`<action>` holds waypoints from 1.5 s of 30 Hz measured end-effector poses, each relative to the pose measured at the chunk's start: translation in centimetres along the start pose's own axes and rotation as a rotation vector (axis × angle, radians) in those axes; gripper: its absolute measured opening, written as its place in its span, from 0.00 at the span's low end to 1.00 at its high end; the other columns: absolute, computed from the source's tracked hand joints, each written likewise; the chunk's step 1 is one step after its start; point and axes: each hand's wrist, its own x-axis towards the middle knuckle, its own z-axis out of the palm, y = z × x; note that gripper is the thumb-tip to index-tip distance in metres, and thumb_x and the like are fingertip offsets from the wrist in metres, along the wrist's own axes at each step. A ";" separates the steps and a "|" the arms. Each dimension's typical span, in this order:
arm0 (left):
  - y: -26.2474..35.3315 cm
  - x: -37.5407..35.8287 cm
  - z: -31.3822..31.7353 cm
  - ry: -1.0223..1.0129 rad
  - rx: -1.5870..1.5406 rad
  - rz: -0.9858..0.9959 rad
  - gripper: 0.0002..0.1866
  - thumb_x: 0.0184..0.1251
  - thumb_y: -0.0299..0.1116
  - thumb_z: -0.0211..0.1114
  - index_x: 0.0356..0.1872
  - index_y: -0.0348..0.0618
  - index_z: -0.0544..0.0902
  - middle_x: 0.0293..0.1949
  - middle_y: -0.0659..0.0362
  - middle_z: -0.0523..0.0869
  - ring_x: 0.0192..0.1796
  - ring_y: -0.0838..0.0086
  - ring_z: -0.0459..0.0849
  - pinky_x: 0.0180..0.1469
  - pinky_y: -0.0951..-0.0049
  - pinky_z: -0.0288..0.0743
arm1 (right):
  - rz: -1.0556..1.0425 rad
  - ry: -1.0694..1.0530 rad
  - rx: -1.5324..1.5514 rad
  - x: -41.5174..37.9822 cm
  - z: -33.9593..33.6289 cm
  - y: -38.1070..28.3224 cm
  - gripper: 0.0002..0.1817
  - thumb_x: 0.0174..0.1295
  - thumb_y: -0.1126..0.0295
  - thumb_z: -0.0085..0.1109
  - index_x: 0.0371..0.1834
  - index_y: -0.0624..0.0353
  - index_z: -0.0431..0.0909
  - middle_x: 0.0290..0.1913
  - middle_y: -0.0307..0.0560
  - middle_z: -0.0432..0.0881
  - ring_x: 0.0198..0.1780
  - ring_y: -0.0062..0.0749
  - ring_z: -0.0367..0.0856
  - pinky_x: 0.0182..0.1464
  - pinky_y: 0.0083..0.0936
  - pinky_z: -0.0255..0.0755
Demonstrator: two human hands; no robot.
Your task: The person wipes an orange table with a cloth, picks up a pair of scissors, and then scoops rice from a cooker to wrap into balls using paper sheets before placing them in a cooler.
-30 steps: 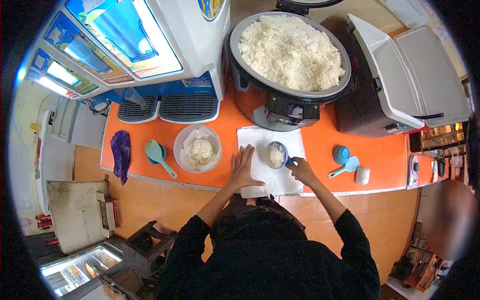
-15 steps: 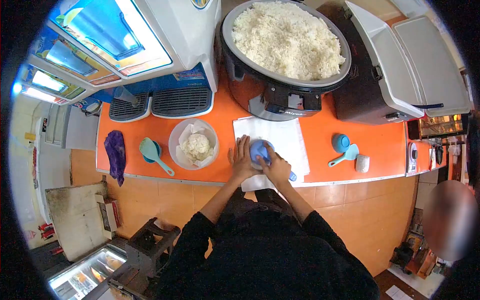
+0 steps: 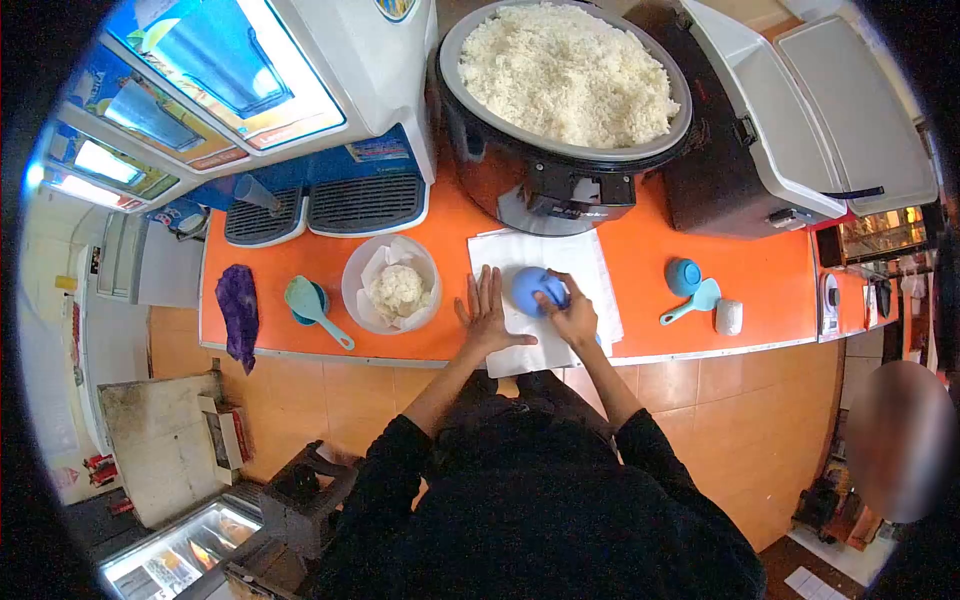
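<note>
My right hand grips a blue rounded bowl over a stack of white paper sheets. Its fingers curl around the bowl's right side, and the inside is not visible. My left hand lies flat with spread fingers on the left edge of the paper, a little apart from the bowl. Left of that hand stands a translucent tub lined with white paper, with a mound of white rice inside. Past the paper, a black rice cooker is heaped with cooked rice.
A green paddle rests across a teal cup, beside a purple cloth. To the right are a blue cup, a teal paddle and a small whitish wrapped item. A drink dispenser and an open dark cooler box stand behind.
My right hand has shifted right and tipped the blue bowl. My left hand has moved off the bowl's side and its fingers have spread apart.
</note>
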 end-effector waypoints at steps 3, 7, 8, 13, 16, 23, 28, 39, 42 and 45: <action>-0.4 -1.5 0.8 0.330 -0.078 0.164 0.74 0.25 0.68 0.80 0.75 0.42 0.49 0.76 0.49 0.47 0.78 0.51 0.39 0.67 0.30 0.38 | 0.002 0.164 0.344 0.0 -2.9 2.3 0.27 0.63 0.49 0.63 0.60 0.52 0.73 0.43 0.52 0.84 0.34 0.30 0.82 0.39 0.29 0.74; -1.5 -3.7 1.5 0.176 -0.112 0.314 0.48 0.36 0.60 0.78 0.58 0.44 0.68 0.60 0.52 0.66 0.67 0.54 0.59 0.62 0.44 0.52 | 0.014 0.337 0.240 1.2 -7.3 8.1 0.25 0.65 0.53 0.61 0.62 0.50 0.71 0.40 0.53 0.84 0.31 0.38 0.82 0.38 0.34 0.76; -1.7 -3.5 1.5 0.126 -0.126 0.406 0.37 0.41 0.56 0.77 0.50 0.47 0.73 0.54 0.55 0.70 0.63 0.56 0.63 0.61 0.48 0.54 | 0.087 0.305 0.045 2.0 -8.3 9.3 0.25 0.65 0.54 0.61 0.62 0.49 0.71 0.45 0.56 0.82 0.35 0.46 0.82 0.40 0.38 0.76; -0.7 -3.0 1.4 0.181 -0.055 0.527 0.12 0.55 0.44 0.72 0.29 0.50 0.82 0.35 0.66 0.78 0.48 0.68 0.75 0.51 0.57 0.58 | 0.067 0.457 -0.307 2.6 -7.6 10.1 0.25 0.63 0.53 0.60 0.61 0.50 0.72 0.57 0.60 0.74 0.50 0.59 0.77 0.51 0.47 0.72; -0.8 -2.6 2.1 0.253 -0.087 0.551 0.09 0.58 0.42 0.69 0.26 0.51 0.83 0.33 0.68 0.79 0.41 0.68 0.77 0.49 0.59 0.57 | -0.367 0.283 -0.388 -0.4 -6.7 5.4 0.26 0.58 0.54 0.64 0.57 0.53 0.76 0.55 0.56 0.71 0.56 0.52 0.72 0.57 0.46 0.66; 1.5 -4.9 -2.3 0.405 -0.175 0.564 0.09 0.58 0.40 0.69 0.33 0.47 0.84 0.32 0.59 0.82 0.46 0.66 0.80 0.52 0.57 0.67 | -0.578 0.098 -0.405 -3.2 -4.1 7.1 0.23 0.35 0.71 0.67 0.42 0.53 0.86 0.42 0.42 0.81 0.48 0.40 0.78 0.49 0.37 0.71; -3.0 -3.8 -1.2 0.288 -0.322 0.512 0.12 0.62 0.36 0.69 0.41 0.38 0.83 0.35 0.54 0.84 0.40 0.64 0.82 0.44 0.64 0.75 | -0.387 0.081 0.192 0.3 -6.1 9.4 0.06 0.49 0.74 0.69 0.32 0.55 0.87 0.27 0.37 0.81 0.35 0.31 0.79 0.38 0.28 0.72; -2.4 2.2 1.0 0.397 -1.334 -0.406 0.16 0.67 0.40 0.67 0.29 0.35 0.84 0.23 0.66 0.81 0.24 0.80 0.76 0.27 0.75 0.69 | 0.064 0.329 0.345 4.5 -0.1 10.0 0.07 0.60 0.72 0.65 0.32 0.61 0.76 0.11 0.36 0.64 0.16 0.23 0.65 0.21 0.26 0.56; -5.0 0.1 1.3 0.314 -0.956 -0.405 0.20 0.69 0.44 0.65 0.28 0.34 0.84 0.21 0.62 0.82 0.23 0.78 0.79 0.25 0.72 0.71 | 0.141 0.152 0.148 2.9 -2.2 8.9 0.13 0.61 0.73 0.61 0.49 0.60 0.74 0.23 0.48 0.76 0.25 0.34 0.75 0.29 0.32 0.66; -7.0 -2.6 1.5 0.360 -1.017 -0.324 0.23 0.69 0.48 0.63 0.26 0.34 0.84 0.20 0.58 0.83 0.23 0.75 0.82 0.23 0.72 0.74 | -0.182 0.537 -0.298 1.6 -2.1 7.8 0.22 0.62 0.71 0.58 0.60 0.57 0.70 0.46 0.57 0.78 0.45 0.44 0.79 0.44 0.41 0.70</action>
